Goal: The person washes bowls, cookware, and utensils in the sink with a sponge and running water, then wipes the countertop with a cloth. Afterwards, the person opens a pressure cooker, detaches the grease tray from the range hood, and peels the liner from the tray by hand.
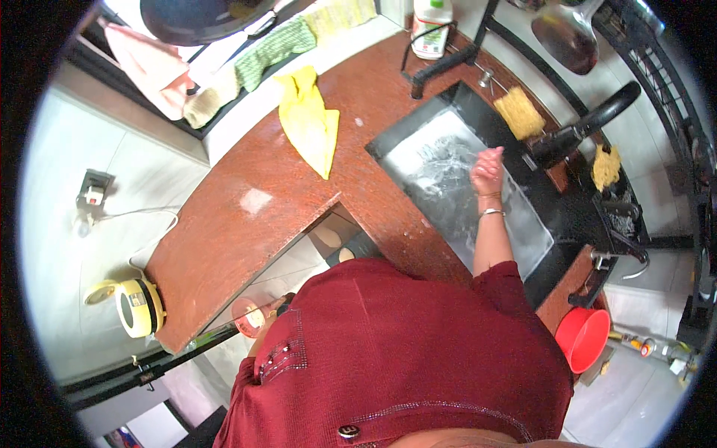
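Note:
My right hand hangs over a dark rectangular sink, its fingers curled together; whether anything is inside them is hidden. A bracelet and a thin bangle circle that wrist. White powder or suds coat much of the sink's inside, with streaks where the dark surface shows. My left hand is low at my left side, mostly hidden by my dark red shirt. Against it is a reddish see-through container with something pale inside; the grip itself cannot be made out.
A yellow cloth lies on the reddish-brown countertop. Around the sink are a black faucet, a scouring pad and a white bottle. A red basin is at right; a yellow appliance stands at left.

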`<action>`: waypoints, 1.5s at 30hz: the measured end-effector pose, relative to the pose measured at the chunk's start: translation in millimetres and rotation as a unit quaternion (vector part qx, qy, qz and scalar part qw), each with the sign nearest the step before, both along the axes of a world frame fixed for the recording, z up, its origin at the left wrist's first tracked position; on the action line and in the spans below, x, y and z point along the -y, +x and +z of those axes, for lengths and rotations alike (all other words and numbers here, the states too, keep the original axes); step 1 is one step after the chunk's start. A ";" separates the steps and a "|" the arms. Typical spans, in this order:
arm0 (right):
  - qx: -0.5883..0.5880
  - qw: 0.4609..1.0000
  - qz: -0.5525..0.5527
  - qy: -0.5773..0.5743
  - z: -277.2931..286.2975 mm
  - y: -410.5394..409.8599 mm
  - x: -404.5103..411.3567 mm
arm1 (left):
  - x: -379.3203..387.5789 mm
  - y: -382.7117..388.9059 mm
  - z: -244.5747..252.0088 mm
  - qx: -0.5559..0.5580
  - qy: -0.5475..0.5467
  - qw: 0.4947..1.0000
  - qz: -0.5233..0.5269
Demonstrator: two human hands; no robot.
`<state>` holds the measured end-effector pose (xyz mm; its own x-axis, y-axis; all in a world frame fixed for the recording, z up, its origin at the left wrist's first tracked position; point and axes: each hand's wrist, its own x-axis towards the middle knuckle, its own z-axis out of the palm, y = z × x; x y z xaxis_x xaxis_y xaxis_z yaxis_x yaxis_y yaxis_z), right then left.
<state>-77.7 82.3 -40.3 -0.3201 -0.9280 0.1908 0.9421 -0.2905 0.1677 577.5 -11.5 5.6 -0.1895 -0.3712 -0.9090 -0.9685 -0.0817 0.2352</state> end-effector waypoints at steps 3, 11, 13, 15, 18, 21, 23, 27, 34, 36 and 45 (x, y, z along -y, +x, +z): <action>-0.132 0.987 -0.048 -0.081 87.9 6.0 2.1 | 9.0 -8.4 -1.1 -0.015 0.011 0.999 -0.049; -0.612 0.633 0.051 0.471 40.4 17.8 -33.9 | 58.4 -25.1 -15.5 -0.168 -0.054 0.897 -0.406; -0.769 0.337 0.014 0.543 35.0 23.8 -59.0 | 79.2 -51.5 -5.7 -0.155 0.043 0.987 -0.010; -0.818 0.174 -0.005 0.549 31.3 35.6 -82.6 | 94.9 -90.3 36.9 -0.294 0.005 0.956 0.015; -0.862 0.066 -0.015 0.502 24.9 61.1 -108.7 | 115.0 -139.7 59.8 -0.360 -0.143 0.922 0.010; -0.860 0.187 -0.017 0.474 21.2 103.9 -130.6 | 125.5 -193.0 72.4 -0.342 -0.375 0.859 -0.061; -0.859 0.203 -0.037 0.468 36.5 141.9 -136.1 | 134.3 -212.4 62.0 -0.311 -0.556 0.757 -0.146; -0.787 0.257 -0.056 0.558 39.3 191.6 -143.4 | 155.0 -257.6 60.2 -0.265 -0.543 0.780 -0.164; -0.722 0.105 0.019 0.684 57.7 217.0 -128.8 | 217.6 -334.9 70.0 -0.174 -0.539 0.778 -0.273; -0.718 0.110 -0.013 0.688 63.8 223.3 -125.2 | 237.2 -343.4 56.3 -0.139 -0.525 0.765 -0.345; -0.665 0.090 -0.033 0.741 88.4 232.8 -125.9 | 328.8 -318.1 10.1 -0.367 -0.419 0.811 -0.177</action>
<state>155.1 208.3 48.1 -0.9428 -0.2536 -0.2163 -0.1681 0.9221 -0.3485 259.4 -340.4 15.8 -0.7952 -0.6050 0.0407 -0.4703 0.6577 0.5885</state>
